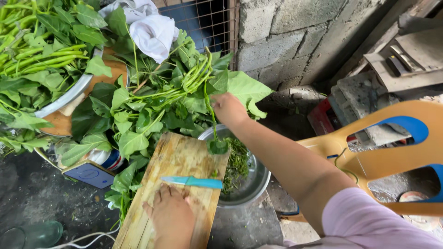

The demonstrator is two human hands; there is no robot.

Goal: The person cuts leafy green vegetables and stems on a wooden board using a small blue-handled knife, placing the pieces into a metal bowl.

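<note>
My left hand (171,216) rests flat on a wooden cutting board (177,161), just below a small knife (191,181) with a teal blade and handle that lies across the board. My right hand (227,109) reaches up and grips a thin green stalk from the big pile of leafy greens (152,99); one stem with a leaf (217,146) dangles from it over a metal bowl (249,189). The bowl holds chopped green pieces (236,162).
A large metal basin (64,99) with more leafy greens stands at the upper left. A white cloth (150,30) lies on top of the pile. An orange and blue plastic chair (392,152) is at the right, a block wall (295,37) behind.
</note>
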